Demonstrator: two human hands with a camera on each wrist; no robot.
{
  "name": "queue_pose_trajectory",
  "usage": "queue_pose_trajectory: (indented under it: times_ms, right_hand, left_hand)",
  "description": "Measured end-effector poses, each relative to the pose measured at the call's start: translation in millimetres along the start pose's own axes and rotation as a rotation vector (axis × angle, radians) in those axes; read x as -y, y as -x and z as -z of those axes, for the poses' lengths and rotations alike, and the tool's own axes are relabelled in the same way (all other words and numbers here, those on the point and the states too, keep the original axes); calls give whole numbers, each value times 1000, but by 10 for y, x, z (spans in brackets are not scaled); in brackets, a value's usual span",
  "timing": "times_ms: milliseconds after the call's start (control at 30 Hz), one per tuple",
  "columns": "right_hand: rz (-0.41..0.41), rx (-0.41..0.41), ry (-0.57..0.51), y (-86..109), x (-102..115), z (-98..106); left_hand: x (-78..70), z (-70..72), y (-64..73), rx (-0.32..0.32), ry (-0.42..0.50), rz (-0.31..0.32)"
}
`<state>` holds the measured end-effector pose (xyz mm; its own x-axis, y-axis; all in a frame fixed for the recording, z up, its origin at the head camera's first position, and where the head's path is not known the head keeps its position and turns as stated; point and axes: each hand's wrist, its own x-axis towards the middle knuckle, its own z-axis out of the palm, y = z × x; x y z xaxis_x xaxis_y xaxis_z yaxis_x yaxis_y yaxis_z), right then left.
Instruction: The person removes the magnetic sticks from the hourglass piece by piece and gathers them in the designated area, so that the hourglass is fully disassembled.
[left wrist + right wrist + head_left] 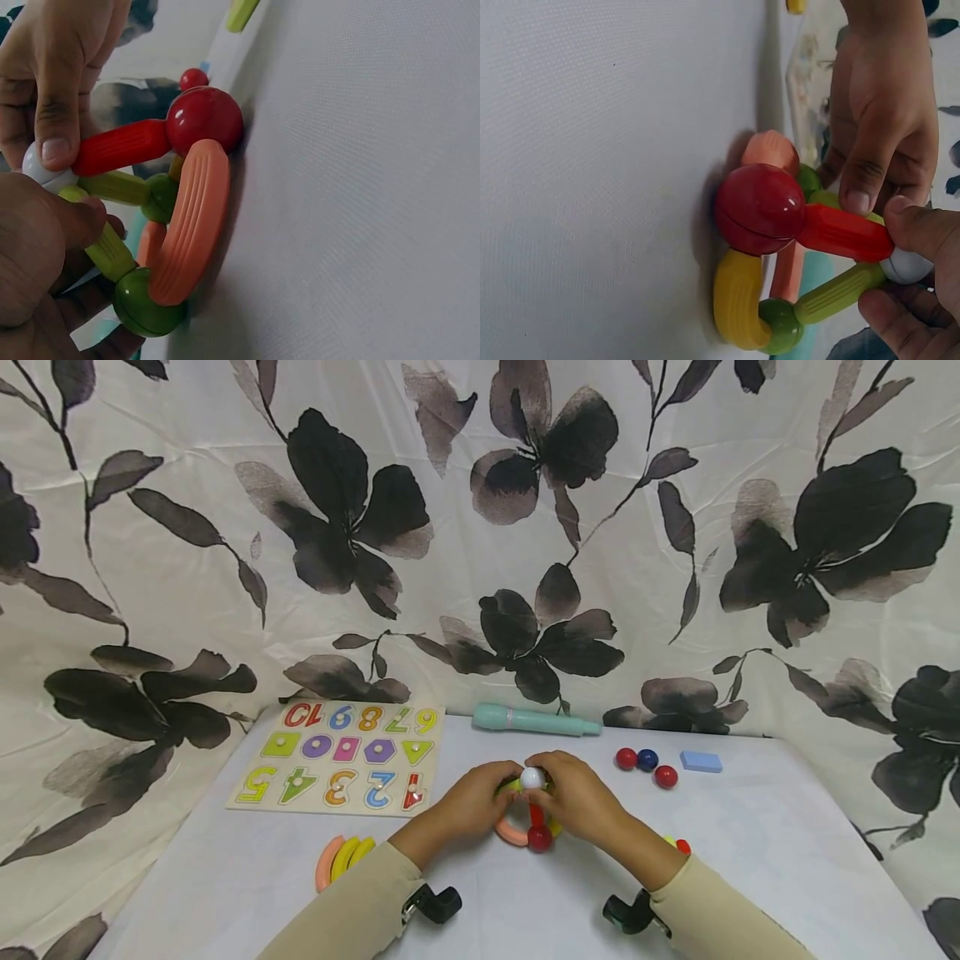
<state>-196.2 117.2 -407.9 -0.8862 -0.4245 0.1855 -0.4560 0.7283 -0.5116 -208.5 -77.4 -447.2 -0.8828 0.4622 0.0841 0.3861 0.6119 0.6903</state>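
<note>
Ball-and-stick toy [537, 815] stands on the counter [495, 914] between the hands, white ball [532, 778] at its peak. Left hand [476, 797] pinches a lime stick [112, 253] just below that ball; right hand [581, 793] grips the white ball itself. Looks like light, hard plastic, stiff along each stick. Glossy balls probably slick; ridged sticks should give surer purchase. Joints seem the likeliest to part: best hold, I judge, is close beside each one.
</note>
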Motion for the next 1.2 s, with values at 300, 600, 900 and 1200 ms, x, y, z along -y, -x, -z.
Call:
queue_pose_trajectory:
  times_ms: [300,600,900,1200]
  right_hand:
    - [8,-6,3,11,1,4]
    - [33,3,-34,13,-17,14]
    - [41,9,-90,17,-19,9]
    - [137,-52,-132,41,-39,-58]
  left_hand:
    - [-7,-10,3,-4,-1,8]
    - [1,-28,16,-22,-32,-10]
    - [15,-46,32,-39,-72,-23]
    - [8,-28,21,-40,-26,-29]
